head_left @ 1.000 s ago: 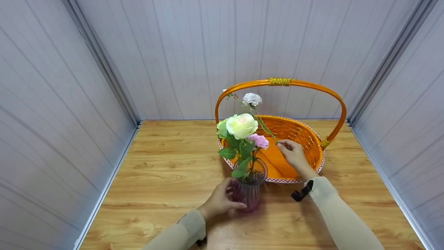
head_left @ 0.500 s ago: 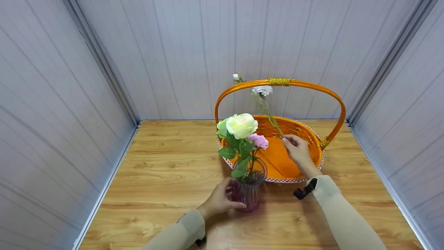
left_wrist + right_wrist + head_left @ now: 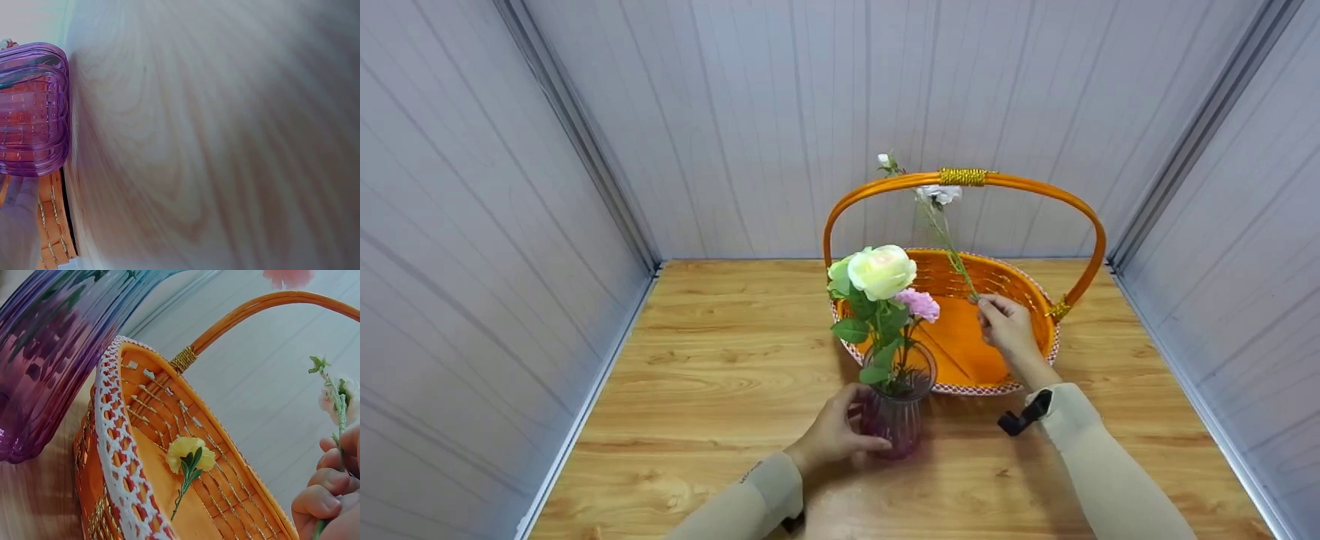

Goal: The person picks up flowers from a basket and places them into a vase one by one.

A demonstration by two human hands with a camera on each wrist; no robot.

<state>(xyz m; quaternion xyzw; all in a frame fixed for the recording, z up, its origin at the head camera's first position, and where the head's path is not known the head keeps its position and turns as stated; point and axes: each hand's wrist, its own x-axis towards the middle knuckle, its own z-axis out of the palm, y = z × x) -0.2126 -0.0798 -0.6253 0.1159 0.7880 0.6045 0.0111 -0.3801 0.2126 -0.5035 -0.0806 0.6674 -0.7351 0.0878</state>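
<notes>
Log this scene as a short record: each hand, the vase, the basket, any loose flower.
Left hand: grips the vase low on its side
Right hand: pinches the stem of a white flower, above the basket
Vase: ribbed, purple toward the base, upright on the wooden table; holds a pale rose and a pink flower
Basket: orange, arched handle, just behind the vase
Loose flower: one yellow bloom inside the basket, seen from the right wrist
</notes>
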